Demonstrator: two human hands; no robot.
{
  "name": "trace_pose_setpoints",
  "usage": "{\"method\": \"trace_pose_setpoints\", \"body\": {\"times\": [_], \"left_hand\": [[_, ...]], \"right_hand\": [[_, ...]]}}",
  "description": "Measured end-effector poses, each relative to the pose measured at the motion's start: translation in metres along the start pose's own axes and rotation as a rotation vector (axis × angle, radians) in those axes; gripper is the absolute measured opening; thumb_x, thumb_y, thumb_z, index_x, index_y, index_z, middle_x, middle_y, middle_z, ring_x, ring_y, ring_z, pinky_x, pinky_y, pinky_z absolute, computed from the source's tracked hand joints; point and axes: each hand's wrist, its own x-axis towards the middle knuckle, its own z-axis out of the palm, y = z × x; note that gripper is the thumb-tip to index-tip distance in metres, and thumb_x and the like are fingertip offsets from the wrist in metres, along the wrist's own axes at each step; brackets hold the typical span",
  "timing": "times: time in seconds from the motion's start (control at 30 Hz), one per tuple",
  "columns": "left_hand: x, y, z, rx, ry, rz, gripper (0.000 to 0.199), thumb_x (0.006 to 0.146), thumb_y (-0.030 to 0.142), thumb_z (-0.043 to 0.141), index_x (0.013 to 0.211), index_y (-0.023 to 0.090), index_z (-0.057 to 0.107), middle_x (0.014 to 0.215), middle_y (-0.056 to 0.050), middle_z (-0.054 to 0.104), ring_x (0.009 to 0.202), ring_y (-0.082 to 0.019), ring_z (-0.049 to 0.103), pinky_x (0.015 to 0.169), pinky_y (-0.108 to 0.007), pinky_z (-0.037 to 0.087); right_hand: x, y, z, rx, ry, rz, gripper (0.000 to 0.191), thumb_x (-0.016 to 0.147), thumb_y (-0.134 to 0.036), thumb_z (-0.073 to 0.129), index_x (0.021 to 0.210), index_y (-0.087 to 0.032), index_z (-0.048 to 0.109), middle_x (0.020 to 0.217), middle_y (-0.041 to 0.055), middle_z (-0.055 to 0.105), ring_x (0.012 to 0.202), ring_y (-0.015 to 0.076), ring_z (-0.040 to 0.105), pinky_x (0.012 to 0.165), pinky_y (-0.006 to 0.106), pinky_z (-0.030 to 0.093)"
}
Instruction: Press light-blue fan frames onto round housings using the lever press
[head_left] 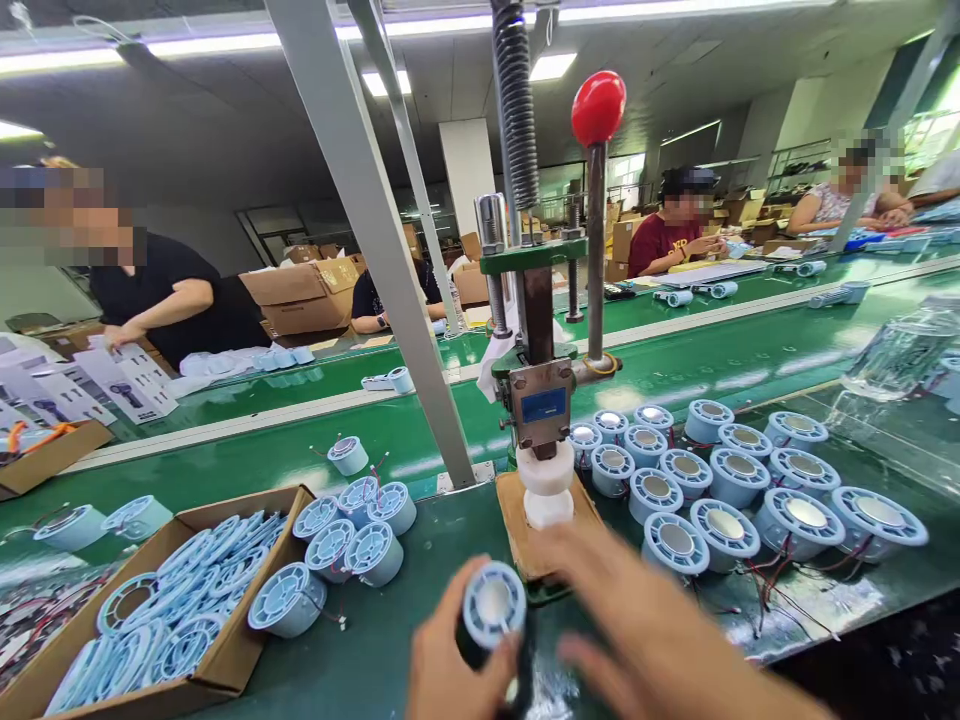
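Observation:
My left hand [461, 655] is closed around a light blue round housing [495, 603] with a spoked rim and a silver disc in its top; its lower part looks dark. My right hand [622, 610] is blurred, its fingers stretched out and apart, just right of that housing and in front of the press. The hand press [541, 392] has a red ball [598, 108] on its lever. Its white plunger [545, 468] sits over a white block [548, 508] on a brown board [517, 520].
Right of the press stand several blue housings [724, 522] with silver discs and trailing wires. To the left are several more housings [373, 553] and a cardboard box [244, 640] of blue rings. A grey post [390, 250] rises behind. Co-workers [161, 290] sit or stand across the green conveyor [480, 400].

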Motion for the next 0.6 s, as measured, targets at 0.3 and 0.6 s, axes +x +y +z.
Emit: {"method": "trace_pose_setpoints", "body": {"times": [0.3,0.6], "left_hand": [[0.094,0.062,0.02,-0.23,-0.117,0.204,0.057,0.071,0.032,0.071,0.124,0.015,0.058,0.119,-0.011,0.068,0.105,-0.026,0.064,0.096,-0.039,0.048],[0.093,0.055,0.036,-0.344,-0.283,0.24,0.055,0.076,0.033,0.071,0.126,0.016,0.056,0.126,-0.011,0.066,0.113,-0.025,0.062,0.1,-0.038,0.047]], "right_hand": [[0.255,0.074,-0.193,0.065,0.551,0.173,0.04,0.089,-0.022,0.033,0.11,0.004,0.054,0.098,0.0058,0.067,0.086,0.0111,0.066,0.075,0.025,0.047],[0.253,0.09,-0.168,0.275,0.431,0.195,0.035,0.095,-0.015,0.031,0.106,0.004,0.059,0.083,0.0061,0.063,0.051,0.004,0.057,0.054,0.021,0.049]]}}
